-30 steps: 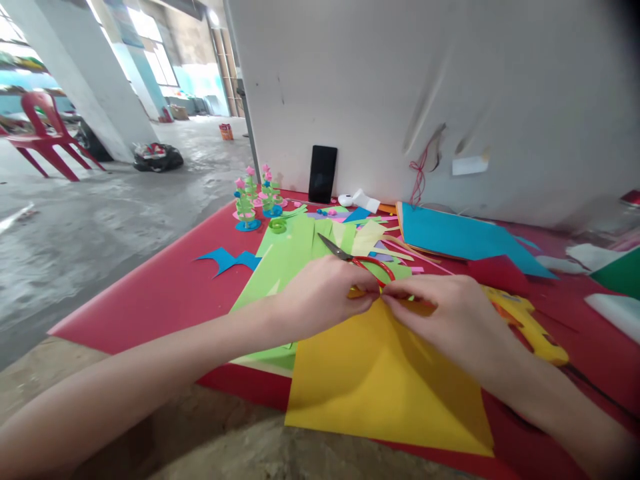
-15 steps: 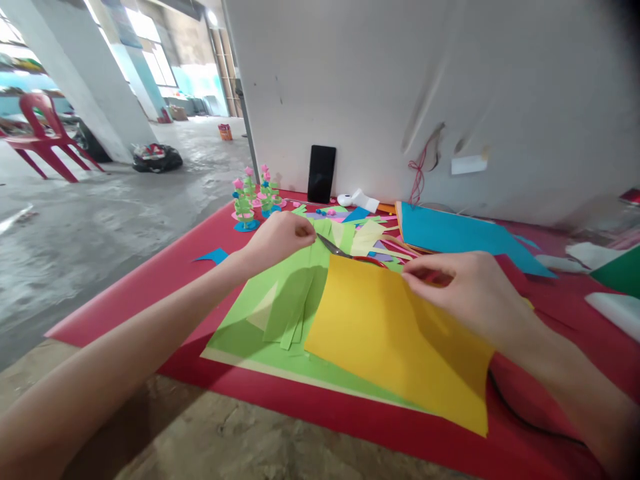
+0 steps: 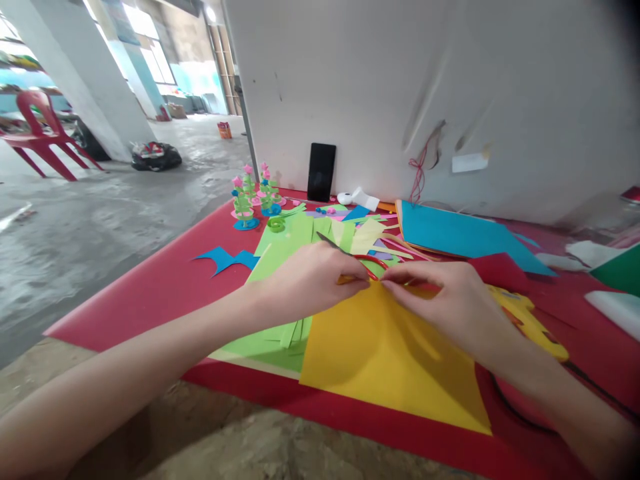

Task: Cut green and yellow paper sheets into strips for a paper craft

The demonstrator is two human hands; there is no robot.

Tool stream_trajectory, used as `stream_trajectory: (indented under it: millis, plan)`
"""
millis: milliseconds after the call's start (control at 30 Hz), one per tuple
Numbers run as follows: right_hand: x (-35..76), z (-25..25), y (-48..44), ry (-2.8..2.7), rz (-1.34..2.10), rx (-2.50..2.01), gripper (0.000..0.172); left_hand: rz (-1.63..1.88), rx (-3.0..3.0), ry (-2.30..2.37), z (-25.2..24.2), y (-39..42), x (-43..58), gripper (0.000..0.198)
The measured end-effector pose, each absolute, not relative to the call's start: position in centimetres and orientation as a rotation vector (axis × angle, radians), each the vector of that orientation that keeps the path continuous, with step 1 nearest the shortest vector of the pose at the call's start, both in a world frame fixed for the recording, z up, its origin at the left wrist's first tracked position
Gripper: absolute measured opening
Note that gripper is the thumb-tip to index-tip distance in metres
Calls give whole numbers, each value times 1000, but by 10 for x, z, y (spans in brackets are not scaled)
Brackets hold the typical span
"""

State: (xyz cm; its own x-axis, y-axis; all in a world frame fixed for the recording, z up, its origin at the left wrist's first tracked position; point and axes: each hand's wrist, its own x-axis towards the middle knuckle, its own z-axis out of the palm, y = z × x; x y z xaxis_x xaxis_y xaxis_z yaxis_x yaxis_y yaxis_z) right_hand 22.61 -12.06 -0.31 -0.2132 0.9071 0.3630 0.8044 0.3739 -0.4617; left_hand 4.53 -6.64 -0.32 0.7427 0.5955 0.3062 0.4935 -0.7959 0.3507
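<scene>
A sheet of yellow paper (image 3: pixel 395 373) slants over the green paper (image 3: pixel 235 350) in front of me. My left hand (image 3: pixel 325 277) pinches its far edge, fingers closed, with a bit of yellow showing between them. Close beside it, my right hand (image 3: pixel 440 287) pinches the same edge; the fingertips of both hands nearly meet. Just beyond lie scissors with red handles (image 3: pixel 376 259), their blades partly hidden behind my left hand. Cut green strips (image 3: pixel 293 333) rest on the green paper, and a small green paper coil (image 3: pixel 275 225) lies near its far left.
Small paper trees (image 3: pixel 245 203) with pink stars stand at the back left. A black phone (image 3: pixel 321 172) leans on the white wall. Blue sheets (image 3: pixel 460 233) lie at the back right, a yellow corded tool (image 3: pixel 535 325) beside my right forearm. Blue scraps (image 3: pixel 225 259) lie left.
My left hand has moved right and nearer, from above the green strips to the yellow paper's edge. The paper has shifted slightly left, my right hand a little too. The green coil is now uncovered.
</scene>
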Motion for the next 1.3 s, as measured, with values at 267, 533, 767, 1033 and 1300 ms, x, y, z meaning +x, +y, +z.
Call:
stream_trajectory:
  millis: [267,533,767,1033,1300]
  plan:
    - [222,9,-127,-1956,338,-1542,10,657,2708,874,7,-77,44,22]
    - [234,8,-119,-1890,434,-1592,10,657,2667,901,15,-74,39,21]
    - [261,18,-108,-1743,396,-1753,12,727,2588,1014,35,-58,15,18]
    - [307,20,-96,-1760,-177,-1902,12,804,2585,1123,45,-49,0,14]
    - [249,22,-128,-1820,-314,-1387,21,922,2769,993,29,-71,25,14]
